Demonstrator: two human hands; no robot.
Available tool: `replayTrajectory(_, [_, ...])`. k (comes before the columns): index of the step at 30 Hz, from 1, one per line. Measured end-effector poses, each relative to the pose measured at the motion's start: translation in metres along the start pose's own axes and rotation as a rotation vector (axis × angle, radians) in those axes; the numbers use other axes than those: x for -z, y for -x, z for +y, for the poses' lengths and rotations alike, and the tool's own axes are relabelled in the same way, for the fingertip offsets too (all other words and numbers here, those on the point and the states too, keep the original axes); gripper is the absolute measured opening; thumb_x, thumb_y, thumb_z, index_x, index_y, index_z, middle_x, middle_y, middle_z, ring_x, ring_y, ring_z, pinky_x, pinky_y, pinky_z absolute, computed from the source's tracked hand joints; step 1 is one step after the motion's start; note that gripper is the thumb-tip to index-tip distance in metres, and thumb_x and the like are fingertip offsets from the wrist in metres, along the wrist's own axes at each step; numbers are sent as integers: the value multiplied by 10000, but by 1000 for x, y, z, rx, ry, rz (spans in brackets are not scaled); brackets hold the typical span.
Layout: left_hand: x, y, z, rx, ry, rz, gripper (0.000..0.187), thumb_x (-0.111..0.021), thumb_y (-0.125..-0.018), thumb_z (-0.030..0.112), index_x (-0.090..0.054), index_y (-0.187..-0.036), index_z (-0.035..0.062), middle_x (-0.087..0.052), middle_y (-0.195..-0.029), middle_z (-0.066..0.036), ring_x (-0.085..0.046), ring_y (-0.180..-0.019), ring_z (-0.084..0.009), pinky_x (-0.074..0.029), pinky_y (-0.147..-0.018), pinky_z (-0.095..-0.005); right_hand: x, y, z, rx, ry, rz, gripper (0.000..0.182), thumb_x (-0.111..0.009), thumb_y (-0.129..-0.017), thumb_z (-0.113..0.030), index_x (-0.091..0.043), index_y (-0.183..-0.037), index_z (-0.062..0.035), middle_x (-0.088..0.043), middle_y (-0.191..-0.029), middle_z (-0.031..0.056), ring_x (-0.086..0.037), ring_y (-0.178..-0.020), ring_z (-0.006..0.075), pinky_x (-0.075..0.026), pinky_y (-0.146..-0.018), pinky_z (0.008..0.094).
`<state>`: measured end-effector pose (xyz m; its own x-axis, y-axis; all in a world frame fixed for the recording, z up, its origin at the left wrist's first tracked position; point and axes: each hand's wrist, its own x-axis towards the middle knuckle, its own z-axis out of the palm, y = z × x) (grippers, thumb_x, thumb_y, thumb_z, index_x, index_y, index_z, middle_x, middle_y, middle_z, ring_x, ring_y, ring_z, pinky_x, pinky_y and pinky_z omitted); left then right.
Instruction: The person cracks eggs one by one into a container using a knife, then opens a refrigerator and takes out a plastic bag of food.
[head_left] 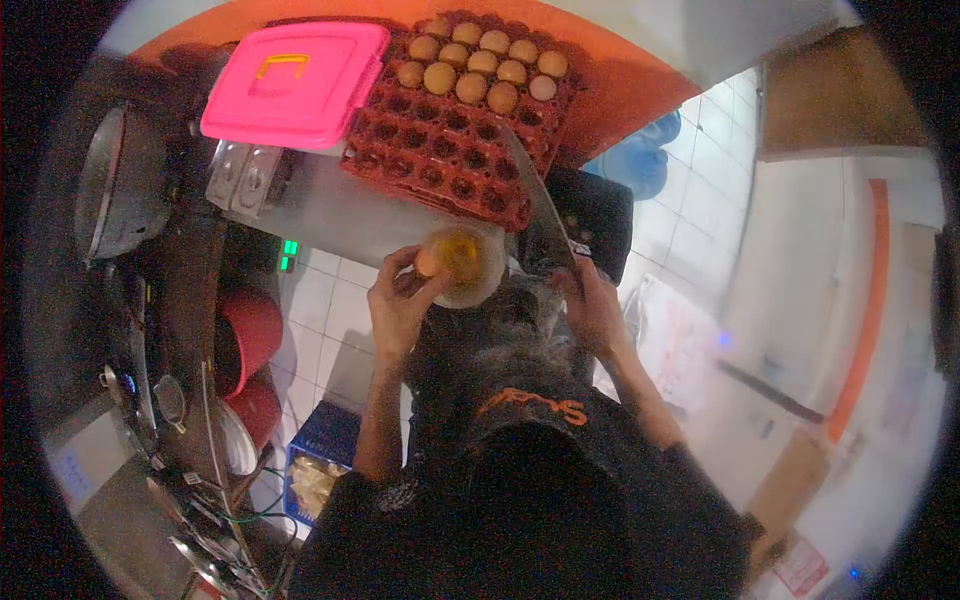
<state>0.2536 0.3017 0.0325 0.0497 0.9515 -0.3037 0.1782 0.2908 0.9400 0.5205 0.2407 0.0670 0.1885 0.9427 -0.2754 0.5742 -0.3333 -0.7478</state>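
My left hand (400, 298) pinches a brown egg (428, 263) at the near left rim of a small pale bowl (487, 282). Yellow egg yolk (460, 252) lies inside that bowl. In my right hand (590, 305) is a long-bladed knife (537, 200), its fingers closed round the handle and the blade slanting up and left over the tray's right edge. Beyond the bowl, a red egg tray (425, 190) carries rows of brown eggs (482, 62) in its far half, while the near cups show no eggs.
A bright pink lidded box (300, 100) sits left of the tray, with metal containers (245, 178) below it. Dark pans (125, 185) line the left side. Red buckets (250, 340) and a blue crate (320, 450) stand on the tiled floor. Blue bottles (640, 160) are at right.
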Motion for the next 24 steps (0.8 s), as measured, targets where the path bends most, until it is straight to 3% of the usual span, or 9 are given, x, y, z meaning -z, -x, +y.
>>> replayTrajectory(2, [5,1,5,34,-192,-20,487,-807,-821,71,-583,-1247,-5,-698,-1119,-166,-698,-1000,-227,-575,-872,-346,-1,2,14,-28,-29,32,212,-526,-1029,-193,-574,-1173,-46,-716,-977,199,-683,-960,413,-517,-797,450])
replayTrajectory(11, [6,-7,-14,-199,-369,-91,478,-808,-810,91,-615,-1245,42,-691,-1135,-145,-710,-979,-247,-587,-836,-351,-5,11,20,-166,-73,63,220,-496,-1045,-228,-576,-1159,-58,-733,-947,154,-698,-932,387,-520,-792,427])
replayTrajectory(18, [3,-17,-16,-253,-443,-156,465,-804,-800,91,-618,-1223,36,-658,-1156,-150,-693,-986,-265,-595,-831,-354,-9,21,29,-151,-52,176,205,-520,-1034,-195,-586,-1171,-58,-744,-912,107,-711,-845,279,-519,-742,383])
replayTrajectory(20, [-8,-20,-18,-250,-343,-196,470,-810,-796,107,-616,-1217,30,-648,-1168,-150,-689,-984,-271,-596,-835,-358,-6,24,39,-141,-35,192,208,-524,-1030,-184,-595,-1179,-58,-742,-912,102,-700,-808,242,-515,-728,367])
replayTrajectory(22, [-43,-29,-11,-467,-419,-256,488,-814,-801,149,-609,-1226,26,-666,-1122,-142,-692,-960,-265,-590,-819,-352,-1,33,47,-37,-42,310,219,-510,-1031,-179,-608,-1185,-58,-735,-897,96,-678,-772,224,-509,-715,352])
replayTrajectory(24, [-77,-31,10,-482,-445,-342,485,-818,-804,189,-619,-1213,22,-683,-1068,-141,-694,-932,-262,-582,-801,-344,3,40,51,-8,-27,394,232,-492,-1031,-173,-619,-1181,-50,-726,-890,94,-651,-734,205,-500,-696,336])
